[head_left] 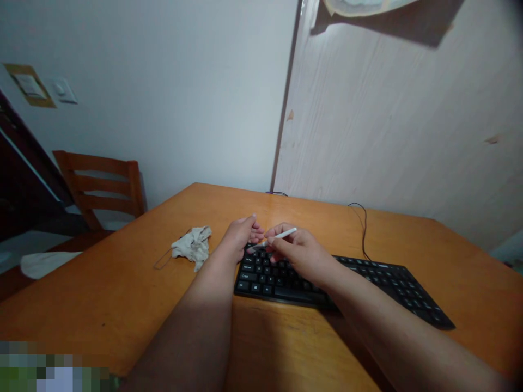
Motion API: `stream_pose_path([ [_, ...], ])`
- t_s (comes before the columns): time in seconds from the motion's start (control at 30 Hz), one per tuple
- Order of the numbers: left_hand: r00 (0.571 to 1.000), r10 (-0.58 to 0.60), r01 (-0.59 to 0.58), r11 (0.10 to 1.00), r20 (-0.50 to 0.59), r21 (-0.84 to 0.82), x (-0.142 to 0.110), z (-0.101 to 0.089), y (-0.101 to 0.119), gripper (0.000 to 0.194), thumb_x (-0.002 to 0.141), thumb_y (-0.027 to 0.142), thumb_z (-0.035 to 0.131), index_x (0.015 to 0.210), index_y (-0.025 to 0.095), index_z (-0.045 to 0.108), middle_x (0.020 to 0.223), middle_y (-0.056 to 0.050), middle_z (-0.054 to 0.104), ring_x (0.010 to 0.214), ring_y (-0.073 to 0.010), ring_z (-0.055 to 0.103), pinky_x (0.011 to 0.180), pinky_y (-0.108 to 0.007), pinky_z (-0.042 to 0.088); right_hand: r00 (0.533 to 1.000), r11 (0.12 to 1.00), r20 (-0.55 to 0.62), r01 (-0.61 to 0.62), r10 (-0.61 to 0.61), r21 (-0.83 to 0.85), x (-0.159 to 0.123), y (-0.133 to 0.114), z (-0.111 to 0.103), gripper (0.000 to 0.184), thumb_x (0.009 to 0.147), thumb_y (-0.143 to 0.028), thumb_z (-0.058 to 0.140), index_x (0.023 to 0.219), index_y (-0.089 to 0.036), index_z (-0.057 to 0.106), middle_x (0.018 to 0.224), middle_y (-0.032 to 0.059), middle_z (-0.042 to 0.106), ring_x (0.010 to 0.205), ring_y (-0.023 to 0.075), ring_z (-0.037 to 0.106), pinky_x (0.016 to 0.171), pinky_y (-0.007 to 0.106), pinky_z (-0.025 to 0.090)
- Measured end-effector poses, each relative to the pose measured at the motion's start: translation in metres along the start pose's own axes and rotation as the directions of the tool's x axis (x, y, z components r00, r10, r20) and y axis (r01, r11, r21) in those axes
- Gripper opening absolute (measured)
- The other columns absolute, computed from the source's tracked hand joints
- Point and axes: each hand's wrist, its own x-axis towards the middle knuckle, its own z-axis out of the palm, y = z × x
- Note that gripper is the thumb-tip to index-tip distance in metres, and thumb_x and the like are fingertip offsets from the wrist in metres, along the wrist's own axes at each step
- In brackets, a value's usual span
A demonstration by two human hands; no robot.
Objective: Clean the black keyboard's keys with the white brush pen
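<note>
A black keyboard point(281, 291) lies on the wooden table, slightly slanted. My right hand point(300, 253) is over its left part, with thumb and fingers closed on a small brush point(286, 233) with a white handle. The brush slants down to the left, and its pale tip is by the keys at the upper left corner. At that same corner my left hand point(241, 234) rests on its edge, palm turned to the right, fingers loosely curved and apart from the thumb, with nothing visible in it. My right hand and forearm hide many of the middle keys.
A crumpled pale cloth point(194, 245) with a thin loop of string lies left of my left hand. The keyboard's black cable point(364, 234) runs toward the back of the table point(163, 305). A wooden chair point(102, 185) stands at the left, and a wall point(183, 98) is behind.
</note>
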Motion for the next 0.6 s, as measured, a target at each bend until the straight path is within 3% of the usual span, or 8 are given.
stream_pose_path([
  [0.37,0.999,-0.028,0.029,0.997,0.021,-0.068,-0.0009,-0.0002,0.0006,0.032,0.094,0.041,0.063,0.074,0.016,0.061,0.067,-0.007,0.068,0.05,-0.0117,0.062,0.048,-0.02,0.044,0.999,0.999,-0.011,-0.05,0.05,0.001,0.0071,0.0046,0.0004,0.023,0.08,-0.038,0.073,0.082,-0.019,0.06,0.072,-0.002,0.064,0.06,0.0129,0.059,0.062,0.028,0.047],
  [0.6,0.994,-0.101,0.107,0.983,0.046,-0.151,0.0005,-0.0041,0.0037,0.036,0.1,0.045,0.054,0.078,0.017,0.059,0.067,-0.008,0.069,0.048,-0.0114,0.06,0.049,-0.02,0.046,0.999,0.998,-0.037,-0.034,0.037,0.06,0.0074,0.0079,0.0026,0.024,0.078,-0.037,0.075,0.082,-0.019,0.061,0.072,-0.0017,0.065,0.063,0.0132,0.059,0.064,0.028,0.048],
])
